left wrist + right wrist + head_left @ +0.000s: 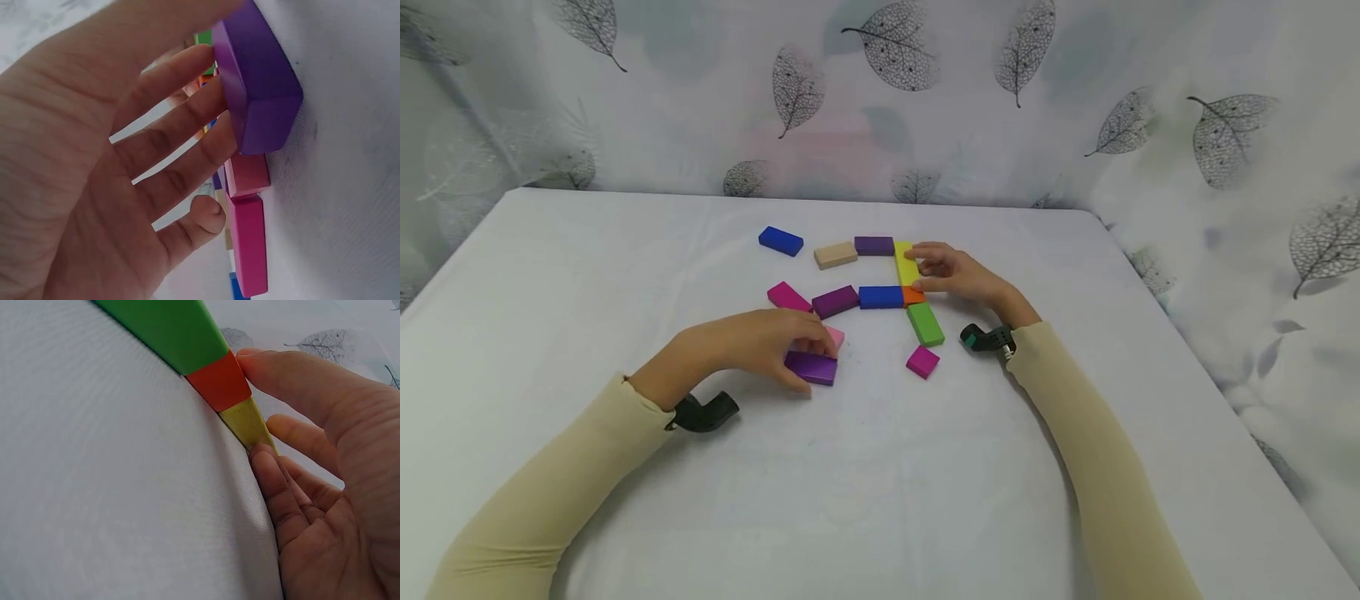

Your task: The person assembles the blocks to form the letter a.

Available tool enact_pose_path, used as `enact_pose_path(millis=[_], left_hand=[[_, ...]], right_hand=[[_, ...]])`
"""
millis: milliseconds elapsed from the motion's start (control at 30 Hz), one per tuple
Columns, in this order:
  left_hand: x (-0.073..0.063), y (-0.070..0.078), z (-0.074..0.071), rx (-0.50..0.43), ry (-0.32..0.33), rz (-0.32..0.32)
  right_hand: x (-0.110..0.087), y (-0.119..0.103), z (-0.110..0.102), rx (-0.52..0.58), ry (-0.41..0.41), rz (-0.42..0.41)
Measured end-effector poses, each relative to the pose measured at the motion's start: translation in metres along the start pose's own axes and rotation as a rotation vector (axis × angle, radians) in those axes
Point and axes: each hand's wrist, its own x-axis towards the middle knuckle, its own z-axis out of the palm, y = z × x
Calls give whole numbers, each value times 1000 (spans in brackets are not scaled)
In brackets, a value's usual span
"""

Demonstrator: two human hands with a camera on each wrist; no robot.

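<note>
My left hand (756, 342) holds a purple block (811, 368), thumb on its near side and fingers along its far side. In the left wrist view the purple block (259, 87) lies against the fingertips, with a pink block (248, 175) and a magenta block (249, 247) beside it. My right hand (958, 273) touches the right end of the block row. Its thumb is at the orange block (220, 382) and its other fingers lie along the yellow block (247, 424). A green block (169, 331) adjoins the orange one.
Blue (881, 297) and dark purple (835, 302) blocks continue the row leftward. Behind stand a tan block (836, 255) and another purple block (874, 246). A separate blue block (781, 241) lies far left; a small magenta block (922, 362) lies nearer. The white table (880, 483) meets a leaf-patterned curtain.
</note>
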Motion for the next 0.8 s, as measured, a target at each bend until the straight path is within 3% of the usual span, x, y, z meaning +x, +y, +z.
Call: enact_pose_path(millis=[433, 800], left_hand=[[7, 3, 8, 32, -12, 37], [15, 14, 16, 142, 20, 119]], right_hand=[[-1, 3, 0, -4, -4, 6], [-1, 1, -1, 9, -1, 4]])
